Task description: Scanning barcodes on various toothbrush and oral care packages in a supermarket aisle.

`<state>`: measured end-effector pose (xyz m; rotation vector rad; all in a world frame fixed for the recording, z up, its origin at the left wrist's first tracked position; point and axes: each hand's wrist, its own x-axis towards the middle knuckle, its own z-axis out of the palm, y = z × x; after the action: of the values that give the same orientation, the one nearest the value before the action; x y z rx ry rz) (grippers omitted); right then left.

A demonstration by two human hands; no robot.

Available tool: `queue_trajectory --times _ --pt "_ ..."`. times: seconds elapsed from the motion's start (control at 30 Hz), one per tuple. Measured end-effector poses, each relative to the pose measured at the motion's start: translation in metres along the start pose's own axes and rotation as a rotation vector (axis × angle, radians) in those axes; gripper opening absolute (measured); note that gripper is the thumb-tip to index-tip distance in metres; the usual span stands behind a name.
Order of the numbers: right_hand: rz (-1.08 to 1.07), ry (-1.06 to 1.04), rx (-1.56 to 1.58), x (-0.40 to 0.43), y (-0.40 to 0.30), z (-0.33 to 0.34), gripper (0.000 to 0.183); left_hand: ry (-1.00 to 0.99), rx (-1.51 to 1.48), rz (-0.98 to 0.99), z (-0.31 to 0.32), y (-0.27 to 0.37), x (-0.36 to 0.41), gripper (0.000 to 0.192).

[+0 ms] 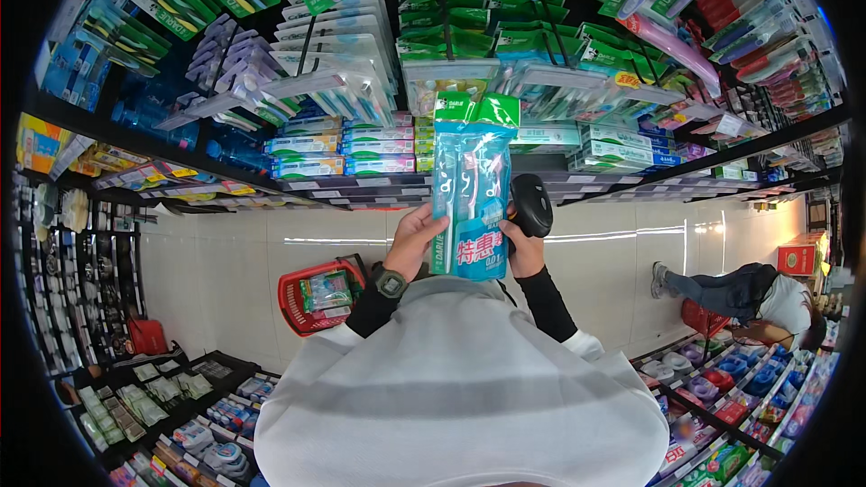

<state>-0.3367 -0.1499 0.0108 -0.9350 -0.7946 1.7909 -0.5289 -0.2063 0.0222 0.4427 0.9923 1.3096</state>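
A blue and green Darlie toothbrush multipack [471, 182] is held upright in front of my body, its printed face towards me. My left hand [411, 242] grips its left edge, with a digital watch [390, 283] on the wrist. On the other side, the thumb of my right hand [526, 248] presses on the pack's right edge. That hand also holds a black handheld scanner [532, 205], whose handle is mostly hidden. Behind the pack, boxed toothpaste [379, 149] is stacked on a shelf.
Hanging toothbrush packs [331, 47] on hooks fill the rack ahead. A red shopping basket [289, 297] holding packs is on the tiled floor [223, 270] to my left. At right a person [751, 291] bends beside another red basket [702, 316]. Stocked shelves [717, 379] stand behind me.
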Motion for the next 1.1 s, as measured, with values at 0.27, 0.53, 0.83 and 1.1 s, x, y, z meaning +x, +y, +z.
queue_trajectory --times 0.27,0.53,0.83,1.1 --pt "-0.134 0.107 -0.291 0.0079 -0.0038 0.0077 0.031 0.06 -0.024 0.11 0.0044 0.0006 -0.0005 0.028" --pt "-0.143 0.133 -0.339 0.0087 0.0014 0.0053 0.032 0.077 -0.022 0.116 0.0034 -0.0008 -0.0031 0.027" --pt "-0.125 0.129 -0.334 0.0094 0.0033 0.0025 0.032 0.1 -0.026 0.106 0.0052 0.0003 -0.0035 0.026" --pt "-0.156 0.121 -0.354 0.0079 -0.0006 0.0032 0.032 0.086 -0.011 0.103 0.0035 -0.0018 -0.0018 0.026"
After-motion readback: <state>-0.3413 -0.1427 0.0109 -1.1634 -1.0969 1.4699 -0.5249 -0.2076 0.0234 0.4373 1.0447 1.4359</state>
